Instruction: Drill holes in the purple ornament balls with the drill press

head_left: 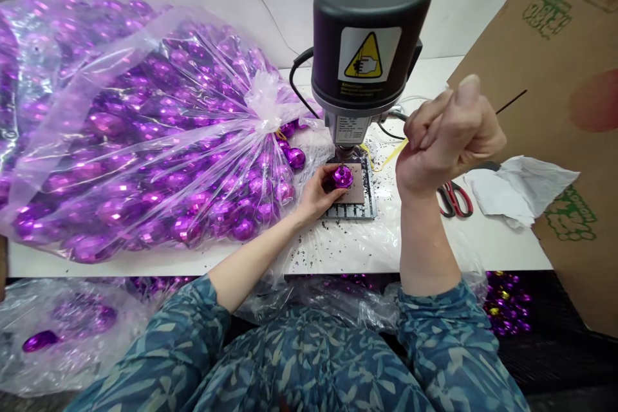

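My left hand (319, 195) pinches a shiny purple faceted ball (342, 176) between thumb and fingers. The ball sits under the chuck of a black drill press (369, 32), on a light square board (356, 187) over a slotted metal base (355, 211). Whether the bit is inside the ball I cannot tell. Raised to the right of the drill press, my right hand (451, 132) is closed in a fist. What it grips is hidden by the fingers; a thin dark rod (512, 102) sticks out beyond it.
A large clear bag (145, 135) full of purple balls fills the table's left side. Loose balls (295, 158) lie by its knot. Red-and-black scissors (454, 199), crumpled white paper (524, 187) and a cardboard box (555, 77) are at right. Dark shavings litter the white tabletop (338, 251).
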Demonstrator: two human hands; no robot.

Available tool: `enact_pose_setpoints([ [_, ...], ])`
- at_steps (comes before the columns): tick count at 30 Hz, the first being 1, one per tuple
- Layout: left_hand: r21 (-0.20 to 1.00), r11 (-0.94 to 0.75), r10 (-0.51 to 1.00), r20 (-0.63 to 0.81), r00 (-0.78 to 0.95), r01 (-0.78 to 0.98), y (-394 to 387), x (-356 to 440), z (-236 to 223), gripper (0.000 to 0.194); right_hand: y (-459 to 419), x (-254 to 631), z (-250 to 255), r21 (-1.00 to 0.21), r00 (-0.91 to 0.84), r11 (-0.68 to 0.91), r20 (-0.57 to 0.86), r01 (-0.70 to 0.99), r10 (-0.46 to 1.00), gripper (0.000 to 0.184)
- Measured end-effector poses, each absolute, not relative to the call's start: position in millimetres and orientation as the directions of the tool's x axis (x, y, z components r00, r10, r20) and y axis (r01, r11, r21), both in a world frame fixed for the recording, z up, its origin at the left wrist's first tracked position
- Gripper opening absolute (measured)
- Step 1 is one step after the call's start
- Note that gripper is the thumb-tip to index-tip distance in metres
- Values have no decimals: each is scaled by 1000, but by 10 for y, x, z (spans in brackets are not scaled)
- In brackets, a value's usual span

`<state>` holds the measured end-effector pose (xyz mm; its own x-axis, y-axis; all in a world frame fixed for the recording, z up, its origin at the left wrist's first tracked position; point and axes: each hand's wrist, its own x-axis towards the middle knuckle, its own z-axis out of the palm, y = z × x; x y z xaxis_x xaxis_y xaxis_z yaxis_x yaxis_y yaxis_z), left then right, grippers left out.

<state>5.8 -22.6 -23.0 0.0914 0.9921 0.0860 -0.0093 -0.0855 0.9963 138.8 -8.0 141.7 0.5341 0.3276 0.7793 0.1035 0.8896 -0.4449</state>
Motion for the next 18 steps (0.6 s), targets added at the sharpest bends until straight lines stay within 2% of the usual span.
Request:
enact_pose_setpoints([
  [7,993,-119,988,117,102,12,-215,42,-285,55,-21,1421,1276,-375,549,926,784,43,291,76],
  [18,982,-182,979,176,107,45,-203,34,-348,54,98,1453,1031,-226,585,972,799,71,143,65],
])
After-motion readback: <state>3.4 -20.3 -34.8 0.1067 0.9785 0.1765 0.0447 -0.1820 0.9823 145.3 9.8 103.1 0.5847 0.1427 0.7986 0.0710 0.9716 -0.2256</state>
